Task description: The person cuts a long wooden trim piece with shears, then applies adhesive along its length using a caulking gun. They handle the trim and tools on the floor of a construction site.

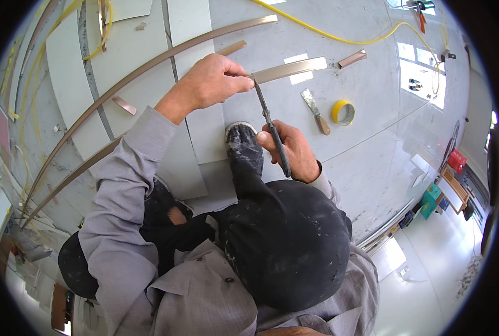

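Observation:
My left hand (207,84) pinches a long bronze-coloured trim strip (291,69) between thumb and fingers. The strip runs back behind my left forearm, and its shiny end points to the right. Dark metal shears (269,122) are held in my right hand (295,150), with the fingers around the handles. Their tips meet the edge of the strip just right of my left fingertips. Whether the blades have cut into it is too small to tell. A second long strip (165,55) curves across the floor beyond my left hand.
A putty knife (315,112) and a yellow tape roll (343,112) lie right of my hands. Short trim offcuts (352,59) rest nearby. A yellow cord (339,38) crosses the far floor. Pale boards (131,61) lie at left. My dark shoe (242,137) is below the strip.

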